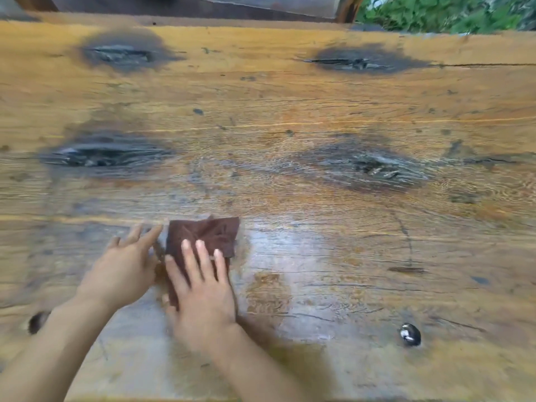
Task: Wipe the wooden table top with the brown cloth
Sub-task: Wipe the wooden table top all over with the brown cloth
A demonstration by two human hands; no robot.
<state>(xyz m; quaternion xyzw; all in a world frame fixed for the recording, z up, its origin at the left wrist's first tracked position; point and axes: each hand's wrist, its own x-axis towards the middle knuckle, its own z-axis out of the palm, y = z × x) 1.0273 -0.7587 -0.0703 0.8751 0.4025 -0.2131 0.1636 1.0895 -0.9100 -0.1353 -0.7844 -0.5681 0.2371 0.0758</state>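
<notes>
- Two bare hands on my feed, over worn wooden table top (pixel 319 117).
- R hand (pixel 203 288): fingers spread flat, pressing folded brown cloth (pixel 208 235) at near edge.
- L hand (pixel 123 268): open, just beside cloth.

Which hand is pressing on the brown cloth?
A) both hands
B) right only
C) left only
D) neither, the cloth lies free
B: the right hand lies flat on the brown cloth with its fingers spread over it, while the left hand rests open on the bare wooden table top just left of the cloth.
</notes>
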